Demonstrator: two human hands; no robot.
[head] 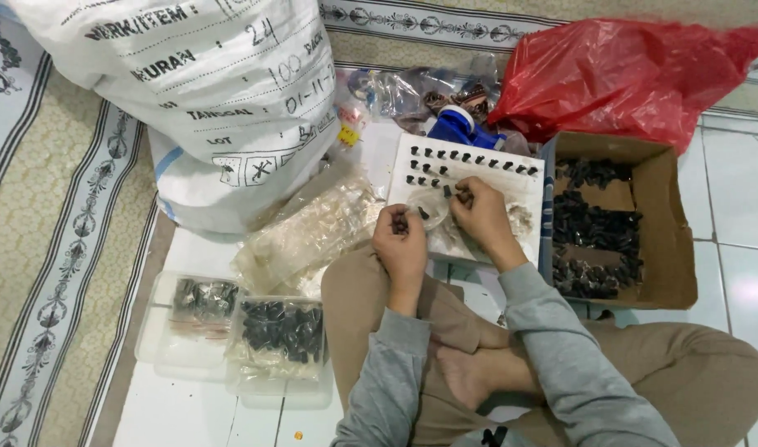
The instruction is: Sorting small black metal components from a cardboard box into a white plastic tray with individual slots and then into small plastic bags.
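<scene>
left hand sits just below centre, fingers curled tight on a small black part, pinched at the fingertips. right hand is just beside it at 3 o'clock, fingers closed on another small black piece at its tips, over the white board. hands near each other but not touching. both in grey sleeves, person sitting cross-legged w/ tan trousers, bare foot at 6 o'clock.

white board lies at 12–1 o'clock from the hands, w/ rows of small black parts standing on it along the far edge and a shorter row under that. a clear little bag lies on the board between the hands.

at 3 o'clock: open cardboard box holding a heap of black parts. at 1 o'clock behind it, red plastic bag. blue and white container at 12, just past the board, w/ clear bags of bits behind.

at 10–11 o'clock: big white sack w/ printed and handwritten marks. clear plastic bags crumpled at 9 o'clock, just beside left hand. at 7–8 o'clock: two clear tubs, near one w/ black parts, far one w/ a darker bagged lot. patterned mat at far 9; white floor tiles at far 3.
</scene>
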